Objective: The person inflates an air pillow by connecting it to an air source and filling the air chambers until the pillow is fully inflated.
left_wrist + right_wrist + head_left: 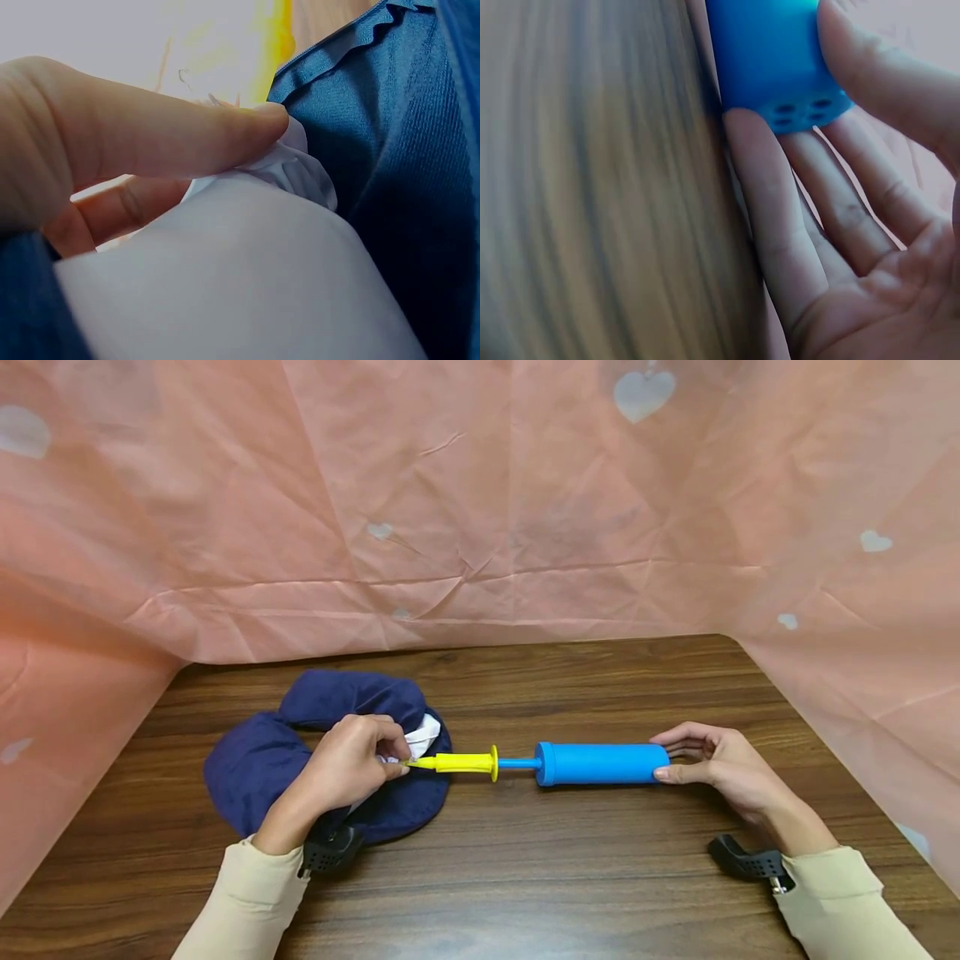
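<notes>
My left hand (348, 768) pinches a crumpled white plastic valve piece (420, 739) that sticks out of a soft dark blue cloth cushion (258, 760), and my thumb and fingers are curled tight around it. The cushion lies on the brown wooden table (525, 868), near its left edge. The thin yellow nozzle (453, 763) of a hand pump points right at my pinching fingers. The pump lies flat on the middle of the table, with its fat blue plastic tube (600, 763) toward the right. My right hand (720, 768) holds the far end of the blue tube, with my thumb on the near side and my fingers curved around the back. In the right wrist view I can see small holes in the blue end cap (799, 112), just by my fingers (772, 210). A pink cloth with white hearts (480, 502) hangs behind the table's back edge and along both sides
</notes>
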